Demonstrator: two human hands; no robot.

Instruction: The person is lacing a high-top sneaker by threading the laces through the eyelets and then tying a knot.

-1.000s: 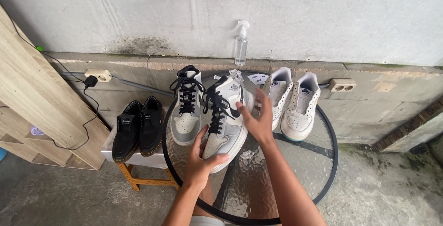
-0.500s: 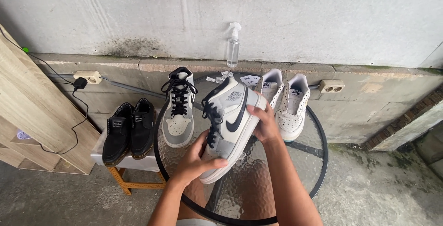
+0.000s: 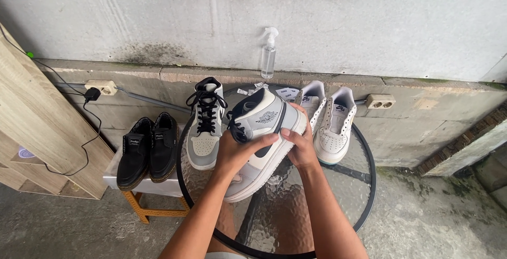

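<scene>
Grey-and-white sneaker [image 3: 262, 140] held tilted above round glass table [image 3: 338, 216]; left hand [image 3: 236, 153] fingers wrapped round its laced side; right hand [image 3: 301, 148] fingers curled on its heel; matching sneaker [image 3: 205, 124] stands just beside.

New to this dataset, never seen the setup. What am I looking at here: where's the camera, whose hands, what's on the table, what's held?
No machine here: a person works with two bare hands, and the single camera sits on that person's head, looking down, so the arms enter from the bottom edge. The left hand and right hand together hold a grey and white high-top sneaker tilted on its side above a round glass table. On the table stand its matching sneaker with black laces and a pair of white sneakers. To the left, a pair of black shoes rests on a small stool. A clear spray bottle stands on the concrete ledge behind.
</scene>
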